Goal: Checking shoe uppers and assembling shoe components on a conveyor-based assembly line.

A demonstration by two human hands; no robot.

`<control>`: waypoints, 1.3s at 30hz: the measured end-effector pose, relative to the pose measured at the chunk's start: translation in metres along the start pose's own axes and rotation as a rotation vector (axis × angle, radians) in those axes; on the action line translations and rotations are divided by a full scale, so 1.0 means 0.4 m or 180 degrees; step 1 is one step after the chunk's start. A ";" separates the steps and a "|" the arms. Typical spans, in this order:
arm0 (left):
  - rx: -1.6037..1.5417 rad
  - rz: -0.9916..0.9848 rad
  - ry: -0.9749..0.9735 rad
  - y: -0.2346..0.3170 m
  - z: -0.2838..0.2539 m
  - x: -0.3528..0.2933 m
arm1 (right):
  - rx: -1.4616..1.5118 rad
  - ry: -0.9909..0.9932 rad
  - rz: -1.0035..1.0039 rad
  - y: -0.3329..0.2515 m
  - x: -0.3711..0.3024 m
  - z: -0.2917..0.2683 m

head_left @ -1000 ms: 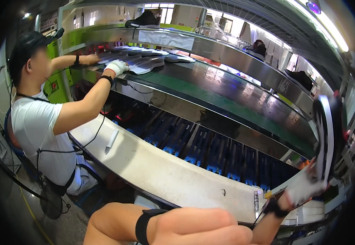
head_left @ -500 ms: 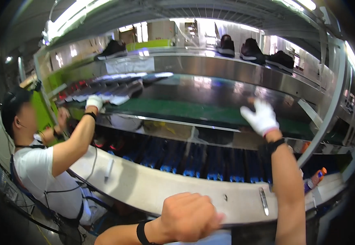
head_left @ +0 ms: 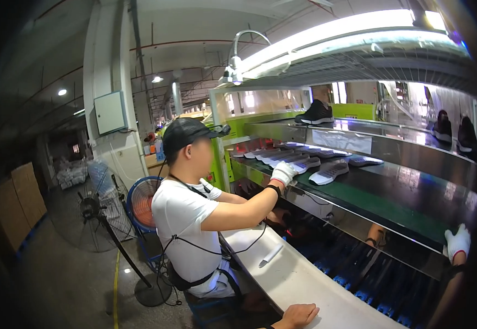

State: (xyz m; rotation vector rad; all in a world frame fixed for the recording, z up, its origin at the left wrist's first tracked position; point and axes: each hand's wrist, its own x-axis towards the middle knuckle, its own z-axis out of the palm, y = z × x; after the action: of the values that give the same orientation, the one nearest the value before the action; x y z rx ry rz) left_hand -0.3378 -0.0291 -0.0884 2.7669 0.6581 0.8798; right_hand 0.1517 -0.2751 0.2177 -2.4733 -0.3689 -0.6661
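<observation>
Pale grey-and-white moulded shoe soles (head_left: 329, 172) lay at three o'clock on a flat dark-green conveyor belt (head_left: 359, 196); they looked light, bendy and sturdy, probably best held by both side edges, mid-length. The white-gloved right hand (head_left: 458, 242) was raised at four o'clock by the belt's edge, thumb spread from fingers, seemingly empty. The bare left hand (head_left: 301, 315) lay at five o'clock over the cream-white surface (head_left: 340, 307), fingers together; whether it pinched anything was unclear.

Bare left hand (head_left: 301, 315) by white bench (head_left: 307, 278), gloved right hand (head_left: 458, 242) at green conveyor (head_left: 373, 198), soles (head_left: 329, 172) on it
</observation>
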 end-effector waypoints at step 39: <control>-0.0333 0.0160 0.0268 0.009 0.042 -0.025 | -0.0735 -0.0436 -0.0066 -0.062 -0.103 -0.208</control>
State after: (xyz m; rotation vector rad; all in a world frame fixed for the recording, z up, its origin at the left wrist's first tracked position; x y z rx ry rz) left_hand -0.3342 -0.0371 -0.1060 2.6768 0.5415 1.0156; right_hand 0.0760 -0.3074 0.2673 -2.7476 -0.3888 -0.5769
